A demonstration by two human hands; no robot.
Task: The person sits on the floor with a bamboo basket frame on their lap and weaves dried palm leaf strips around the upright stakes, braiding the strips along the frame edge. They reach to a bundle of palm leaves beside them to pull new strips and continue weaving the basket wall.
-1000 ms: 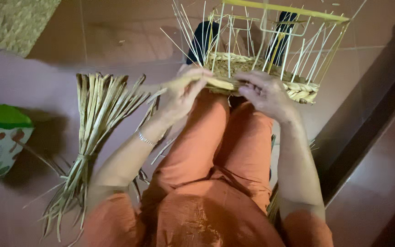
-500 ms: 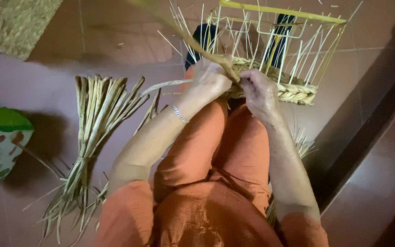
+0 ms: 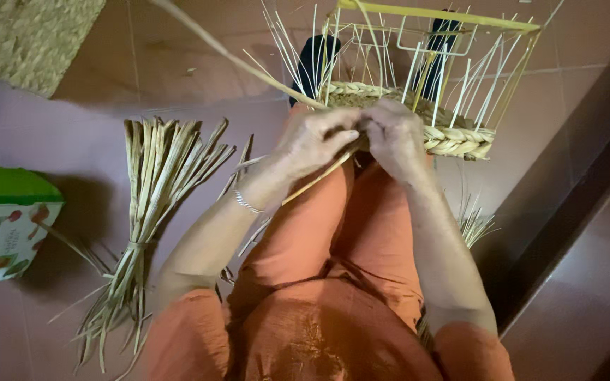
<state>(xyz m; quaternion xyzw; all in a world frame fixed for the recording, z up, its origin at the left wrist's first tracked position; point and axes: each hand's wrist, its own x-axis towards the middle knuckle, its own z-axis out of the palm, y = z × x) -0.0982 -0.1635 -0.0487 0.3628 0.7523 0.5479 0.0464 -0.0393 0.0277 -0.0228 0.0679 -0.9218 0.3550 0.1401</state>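
- Seated, orange-clad legs stretched out; half-woven basket [image 3: 418,120] sits just past the knees, on the tiled floor [image 3: 178,63].
- Left hand [image 3: 315,141] closed on a long flat straw strand [image 3: 248,67]; strand runs up-left out of view and down across the thigh.
- Right hand [image 3: 393,134] curled against the braided rim, fingers pressing the weave; whether it pinches the strand itself, cannot tell.
- Basket: yellow wire frame [image 3: 439,14] above, thin pale stakes standing up from the braid.
- Handling judgement: strand looks light, pliant along its length, likely to crease or split if bent sharply. Best held close to the weave, flat between thumb and finger.
- Stakes look thin, springy, easy to snap; steady the basket by the braided band.
- Bundle of straw [image 3: 153,212], tied low, lies on the floor by the left arm.
- Green-lidded box [image 3: 5,219] at far left.
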